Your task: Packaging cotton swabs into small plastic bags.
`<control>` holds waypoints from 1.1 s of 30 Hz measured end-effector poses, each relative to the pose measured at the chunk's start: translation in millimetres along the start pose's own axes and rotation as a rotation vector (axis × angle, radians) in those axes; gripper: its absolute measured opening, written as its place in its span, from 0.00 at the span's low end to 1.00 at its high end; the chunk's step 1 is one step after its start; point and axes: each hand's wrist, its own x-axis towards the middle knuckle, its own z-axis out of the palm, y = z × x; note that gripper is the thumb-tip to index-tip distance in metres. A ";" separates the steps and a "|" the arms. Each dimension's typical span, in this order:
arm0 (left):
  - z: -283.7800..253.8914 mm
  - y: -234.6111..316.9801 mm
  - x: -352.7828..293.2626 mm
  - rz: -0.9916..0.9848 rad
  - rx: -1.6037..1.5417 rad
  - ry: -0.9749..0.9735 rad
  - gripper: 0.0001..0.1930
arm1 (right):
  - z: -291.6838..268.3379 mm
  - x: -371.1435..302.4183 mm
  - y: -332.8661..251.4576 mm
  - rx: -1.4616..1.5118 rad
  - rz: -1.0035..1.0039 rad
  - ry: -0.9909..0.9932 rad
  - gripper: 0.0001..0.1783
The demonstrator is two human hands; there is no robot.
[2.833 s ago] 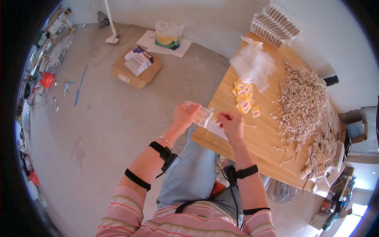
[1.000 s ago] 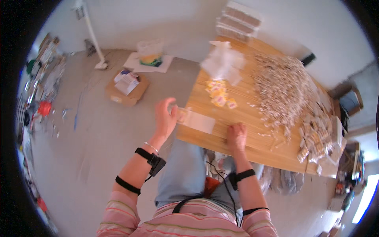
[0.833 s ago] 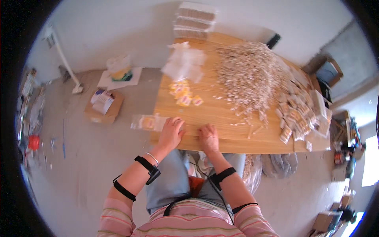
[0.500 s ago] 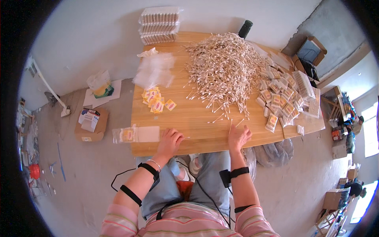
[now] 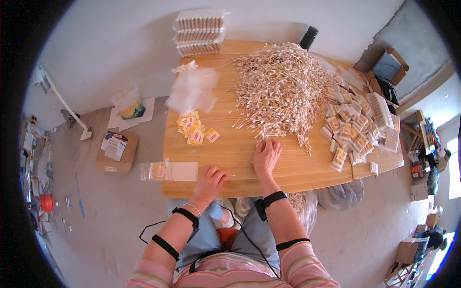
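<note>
A large heap of loose cotton swabs (image 5: 288,91) covers the back middle of the table. At its near edge my right hand (image 5: 267,156) reaches down with fingertips pinched together on a cotton swab; the fingers partly hide it. Close to the table's front edge my left hand (image 5: 210,182) is closed around a cotton swab (image 5: 231,175), whose white tip sticks out to the right. Left of that hand lies a clear plastic bag (image 5: 146,172) with a yellow-and-white card (image 5: 158,171) inside, beside a white rectangular piece (image 5: 184,171).
Yellow cards (image 5: 196,129) lie loose at the left, below a stack of clear bags (image 5: 193,89). Bundled swab packs (image 5: 200,31) stand at the back left. Filled small packets (image 5: 353,126) are piled at the right. An opened carton (image 5: 116,152) sits on the floor.
My right hand has moved left and forward to the near edge of the swab heap. My left hand stays near the front edge, still holding its swab. The view has shifted slightly.
</note>
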 end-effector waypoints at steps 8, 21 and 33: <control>-4.0 3.4 1.4 0.009 -0.002 -0.012 0.05 | 0.6 -47.7 -18.4 0.206 -0.247 -0.124 0.07; -7.6 13.0 9.2 -0.168 0.127 0.070 0.30 | -39.1 -66.8 -15.8 0.140 -0.492 -0.223 0.09; -0.1 2.3 6.2 -0.167 0.028 0.097 0.18 | -34.6 -15.3 17.7 -0.108 -0.288 -0.029 0.18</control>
